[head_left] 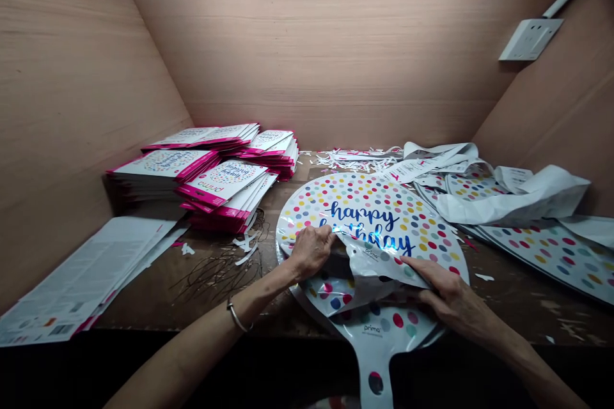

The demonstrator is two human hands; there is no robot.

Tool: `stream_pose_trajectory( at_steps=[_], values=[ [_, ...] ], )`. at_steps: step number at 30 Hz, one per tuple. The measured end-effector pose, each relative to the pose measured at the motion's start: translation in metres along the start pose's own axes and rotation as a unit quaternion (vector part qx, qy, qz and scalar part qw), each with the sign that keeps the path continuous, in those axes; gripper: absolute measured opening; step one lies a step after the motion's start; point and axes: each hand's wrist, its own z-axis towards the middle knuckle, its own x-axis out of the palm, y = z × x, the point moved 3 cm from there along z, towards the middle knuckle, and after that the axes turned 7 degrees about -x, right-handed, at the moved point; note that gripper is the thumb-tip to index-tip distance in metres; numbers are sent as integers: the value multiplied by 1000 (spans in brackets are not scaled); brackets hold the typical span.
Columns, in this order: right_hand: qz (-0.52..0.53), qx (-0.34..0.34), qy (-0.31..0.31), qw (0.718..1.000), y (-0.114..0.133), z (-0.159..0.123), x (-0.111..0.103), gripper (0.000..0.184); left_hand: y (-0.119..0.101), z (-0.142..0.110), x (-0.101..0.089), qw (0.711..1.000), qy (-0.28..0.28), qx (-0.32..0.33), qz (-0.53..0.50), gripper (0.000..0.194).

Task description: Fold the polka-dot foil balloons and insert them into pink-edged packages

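A round foil balloon [367, 201] with coloured polka dots and blue "happy birthday" lettering lies on the workbench. My left hand [311, 252] pinches its lower left part. A white foil flap [378, 262] curls up between my hands, and my right hand [446, 291] holds its lower edge. Beneath lies a second dotted foil layer [384, 326], with a long tab [377, 364] hanging over the bench's front edge. The folded foil hides part of the lettering and the layer below.
Stacks of packaged balloons [215, 172] with pink edges stand at the back left. Printed sheets [91, 268] lie at the left. More dotted balloons [556, 255] and white foil offcuts [513, 201] lie at the right. Paper scraps [350, 160] litter the bench. Wooden walls enclose it, with a wall socket [531, 39] at the right.
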Motion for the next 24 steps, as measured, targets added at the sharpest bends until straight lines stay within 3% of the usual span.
stream_pose_trajectory(
  at_steps=[3,7,9,16,20,24],
  values=[
    [-38,-20,-27,999,-8,-4,-4,51,-2,7,-5,1000,-7,-11,0,31],
    [-119,-40,-135,983,0,3,-14,44,-5,20,-8,1000,-13,-7,-2,33],
    [-160,-40,-156,974,3,15,-21,42,-6,27,-9,1000,-10,0,-3,34],
    [-74,76,-199,974,-41,69,-65,37,-12,49,-34,999,-30,35,-1,30],
    [-42,82,-178,980,-62,61,-57,35,15,33,-42,995,7,95,4,20],
    [-34,94,-152,983,-74,35,-36,28,59,19,-36,998,17,60,12,12]
  ],
)
